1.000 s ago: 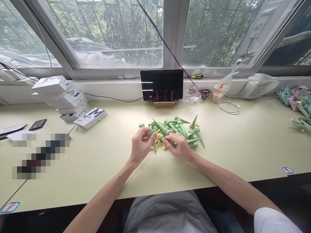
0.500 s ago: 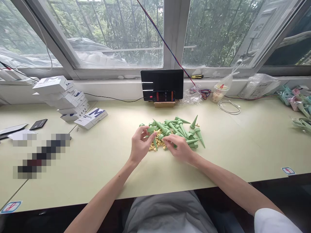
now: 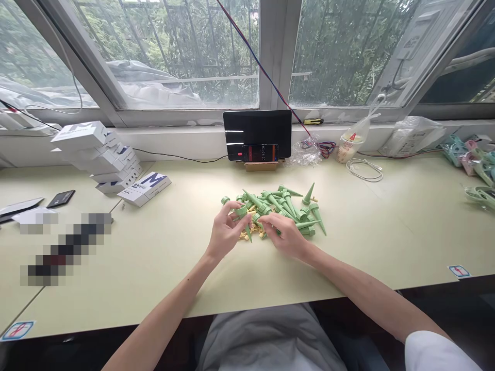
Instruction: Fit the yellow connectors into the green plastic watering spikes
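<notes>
My left hand (image 3: 226,232) is closed round a green plastic watering spike (image 3: 242,212); its ribbed cap is uppermost and its point slants down. Facing it, my right hand (image 3: 284,234) has thumb and fingers pinched together. A green ribbed cap (image 3: 256,218) shows at those fingertips, but whether they grip it or some smaller piece I cannot tell. Behind both hands lies a pile of green spikes (image 3: 288,202), tips in many directions, one standing upright (image 3: 308,194). Small yellow plastic pieces (image 3: 256,229) are scattered under and between the hands, partly hidden by them.
A phone (image 3: 261,153) with a timer leans on a dark screen (image 3: 257,126) at the back. White boxes (image 3: 112,159) are stacked at left, one box (image 3: 145,188) lying nearer. On the right stand a bagged cup (image 3: 350,147) and a coiled white cable (image 3: 364,170).
My left hand has tilted and shifted slightly, bringing the spike's cap a little lower and to the right. My right hand stays almost where it was.
</notes>
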`<move>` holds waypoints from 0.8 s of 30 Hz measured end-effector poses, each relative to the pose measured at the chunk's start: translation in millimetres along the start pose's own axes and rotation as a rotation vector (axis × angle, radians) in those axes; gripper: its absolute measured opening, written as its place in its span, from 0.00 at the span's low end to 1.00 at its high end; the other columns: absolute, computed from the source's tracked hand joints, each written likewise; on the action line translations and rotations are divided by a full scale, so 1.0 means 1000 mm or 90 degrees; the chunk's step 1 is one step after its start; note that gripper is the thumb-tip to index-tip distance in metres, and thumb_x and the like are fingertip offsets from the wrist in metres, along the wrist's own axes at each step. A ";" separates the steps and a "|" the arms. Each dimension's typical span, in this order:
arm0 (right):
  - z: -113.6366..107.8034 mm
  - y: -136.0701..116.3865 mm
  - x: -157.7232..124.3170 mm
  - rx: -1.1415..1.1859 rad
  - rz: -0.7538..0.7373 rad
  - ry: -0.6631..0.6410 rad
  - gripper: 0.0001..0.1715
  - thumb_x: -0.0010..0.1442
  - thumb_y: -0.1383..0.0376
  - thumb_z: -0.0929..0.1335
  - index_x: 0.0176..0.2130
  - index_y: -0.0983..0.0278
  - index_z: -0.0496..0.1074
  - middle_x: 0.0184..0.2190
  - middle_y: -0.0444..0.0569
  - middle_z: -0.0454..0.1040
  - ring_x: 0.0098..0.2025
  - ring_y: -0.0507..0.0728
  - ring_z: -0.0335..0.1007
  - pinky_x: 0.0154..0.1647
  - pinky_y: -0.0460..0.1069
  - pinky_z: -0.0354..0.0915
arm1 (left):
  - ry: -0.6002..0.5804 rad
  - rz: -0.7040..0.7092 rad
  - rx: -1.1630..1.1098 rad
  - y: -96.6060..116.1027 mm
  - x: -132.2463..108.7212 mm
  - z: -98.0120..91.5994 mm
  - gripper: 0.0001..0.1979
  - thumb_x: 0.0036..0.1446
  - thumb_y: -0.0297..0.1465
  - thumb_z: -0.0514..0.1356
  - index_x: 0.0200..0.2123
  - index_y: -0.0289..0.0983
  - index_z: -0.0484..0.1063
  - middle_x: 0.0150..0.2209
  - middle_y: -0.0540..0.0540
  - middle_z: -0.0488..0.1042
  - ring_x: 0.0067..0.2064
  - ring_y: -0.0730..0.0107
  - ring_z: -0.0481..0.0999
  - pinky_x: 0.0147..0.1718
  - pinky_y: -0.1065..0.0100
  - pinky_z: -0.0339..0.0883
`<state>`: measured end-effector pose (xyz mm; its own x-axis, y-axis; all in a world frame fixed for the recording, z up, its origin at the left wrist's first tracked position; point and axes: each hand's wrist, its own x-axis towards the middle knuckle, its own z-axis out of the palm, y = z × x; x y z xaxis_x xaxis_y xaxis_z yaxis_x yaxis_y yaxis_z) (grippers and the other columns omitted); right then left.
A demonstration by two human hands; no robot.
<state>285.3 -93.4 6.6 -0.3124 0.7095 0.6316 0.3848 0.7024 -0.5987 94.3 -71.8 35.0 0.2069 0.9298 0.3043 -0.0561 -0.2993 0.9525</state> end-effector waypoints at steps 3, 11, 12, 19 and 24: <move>0.000 -0.001 0.000 -0.006 -0.009 -0.006 0.12 0.71 0.68 0.60 0.47 0.63 0.71 0.32 0.49 0.72 0.31 0.53 0.67 0.32 0.48 0.65 | -0.026 0.014 -0.011 -0.003 0.000 -0.001 0.13 0.58 0.35 0.65 0.37 0.39 0.62 0.44 0.46 0.71 0.31 0.73 0.78 0.31 0.68 0.75; 0.000 -0.001 -0.002 -0.010 -0.014 -0.023 0.11 0.71 0.68 0.60 0.46 0.62 0.71 0.32 0.48 0.71 0.31 0.53 0.67 0.33 0.48 0.65 | -0.067 -0.047 -0.037 0.001 0.000 -0.002 0.13 0.60 0.34 0.64 0.36 0.40 0.60 0.31 0.50 0.74 0.33 0.68 0.78 0.31 0.67 0.73; 0.000 -0.001 -0.002 -0.009 -0.016 -0.021 0.11 0.71 0.68 0.60 0.46 0.62 0.71 0.32 0.48 0.71 0.31 0.53 0.67 0.33 0.48 0.65 | -0.075 -0.056 -0.041 0.001 0.000 -0.002 0.13 0.60 0.34 0.64 0.36 0.40 0.59 0.30 0.50 0.74 0.33 0.68 0.77 0.31 0.67 0.72; 0.001 0.001 -0.003 -0.009 -0.024 -0.008 0.10 0.71 0.68 0.61 0.46 0.62 0.71 0.33 0.49 0.72 0.32 0.54 0.68 0.33 0.48 0.65 | -0.096 -0.081 -0.041 0.003 -0.001 0.000 0.14 0.59 0.35 0.65 0.35 0.40 0.60 0.30 0.51 0.74 0.31 0.70 0.77 0.31 0.68 0.71; 0.000 -0.002 -0.001 -0.007 -0.029 -0.008 0.11 0.70 0.69 0.60 0.44 0.62 0.71 0.32 0.48 0.72 0.31 0.53 0.66 0.33 0.48 0.65 | -0.113 -0.093 -0.038 0.004 -0.001 0.000 0.14 0.58 0.36 0.65 0.34 0.39 0.61 0.28 0.52 0.72 0.30 0.69 0.77 0.30 0.68 0.71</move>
<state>284.4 -95.9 7.0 -0.3408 0.6776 0.6517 0.3794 0.7334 -0.5641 94.1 -73.6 38.4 0.3851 0.9086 0.1617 -0.0693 -0.1463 0.9868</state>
